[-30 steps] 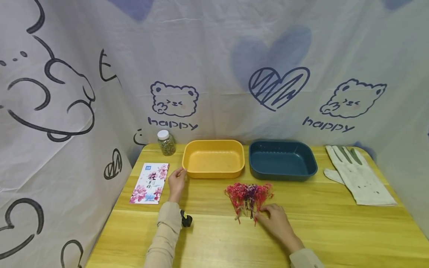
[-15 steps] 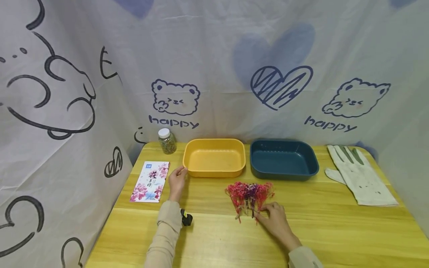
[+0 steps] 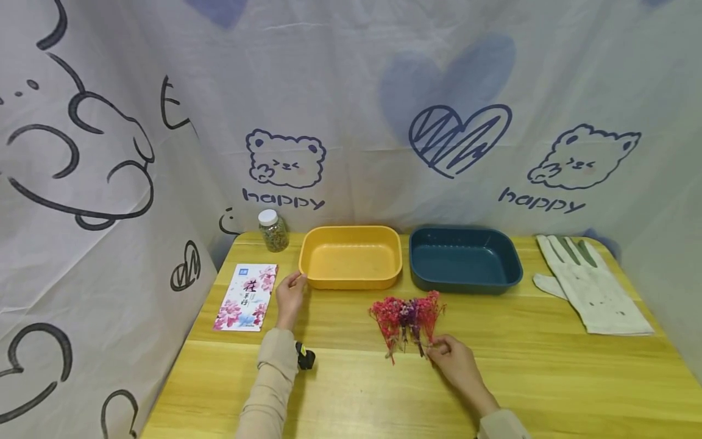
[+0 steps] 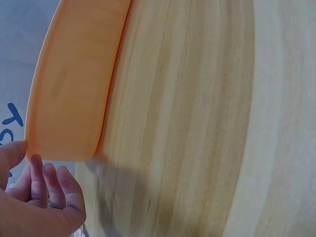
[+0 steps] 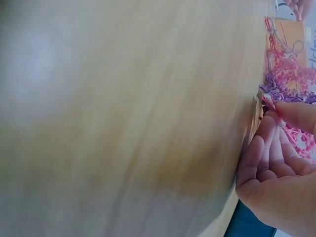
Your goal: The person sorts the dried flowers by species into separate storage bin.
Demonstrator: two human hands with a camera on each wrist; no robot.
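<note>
My left hand [image 3: 289, 300] is at the near left corner of a yellow plastic tray [image 3: 351, 284], thumb and fingertips pinching its rim in the left wrist view. My right hand [image 3: 456, 364] pinches the tied stems of a pink dried flower bunch [image 3: 429, 312]; twine shows by the thumb in the right wrist view. That bunch stands at the right end of a row. Beside it a purple dried flower bunch [image 3: 408, 312] is in the middle, and another pink bunch [image 3: 387, 317] lies on the left, its twine bow visible from the right wrist.
A dark blue tray [image 3: 466, 284] stands right of the yellow one. At the right lie white work gloves [image 3: 595, 292]. A floral-printed packet [image 3: 246, 298] and a white-capped jar [image 3: 273, 231] are at the left. The wooden table [image 3: 356, 390] meets a printed curtain behind.
My right hand has moved slightly right and drawn the right pink bunch up and away a little from the purple one. The left hand stays at the yellow tray's corner.
</note>
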